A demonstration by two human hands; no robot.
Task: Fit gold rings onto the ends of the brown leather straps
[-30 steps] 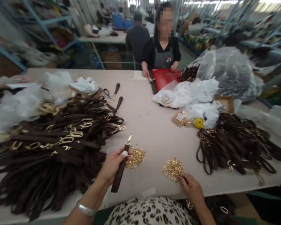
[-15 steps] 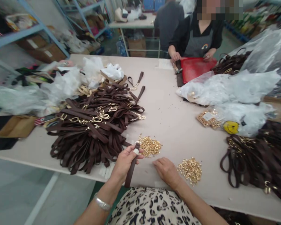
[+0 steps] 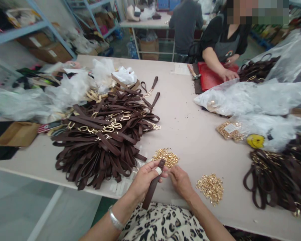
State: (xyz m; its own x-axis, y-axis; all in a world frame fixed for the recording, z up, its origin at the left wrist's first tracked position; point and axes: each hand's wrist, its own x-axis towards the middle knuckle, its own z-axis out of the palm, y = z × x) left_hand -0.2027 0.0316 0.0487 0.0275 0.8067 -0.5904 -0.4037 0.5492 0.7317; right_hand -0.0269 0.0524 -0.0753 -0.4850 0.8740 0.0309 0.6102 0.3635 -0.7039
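Observation:
My left hand [image 3: 144, 179] is closed round a dark brown strap [image 3: 152, 192], whose end with a gold-coloured metal loop points up and away from me. White tape wraps the thumb. Close beside it, my right hand [image 3: 182, 182] has its fingers pinched together near the strap; whatever sits between them is too small to make out. Just beyond both hands lies a heap of small gold-coloured metal pieces [image 3: 172, 159], partly hidden by the strap end. Another heap of gold-coloured pieces [image 3: 210, 188] lies to the right of my right hand.
A large pile of brown straps [image 3: 102, 147] with gold clasps covers the table's left side. More straps [image 3: 268, 180] lie at the right, near plastic bags [image 3: 256, 97]. Across the table [image 3: 180, 107], a co-worker's hand [image 3: 228, 74] rests over a red sheet [image 3: 208, 77], with a hammer [image 3: 195, 74] beside it.
My right hand has come up against the strap end and its fingers have pinched together. My left hand still holds the strap. The co-worker's hand has left the hammer and moved right.

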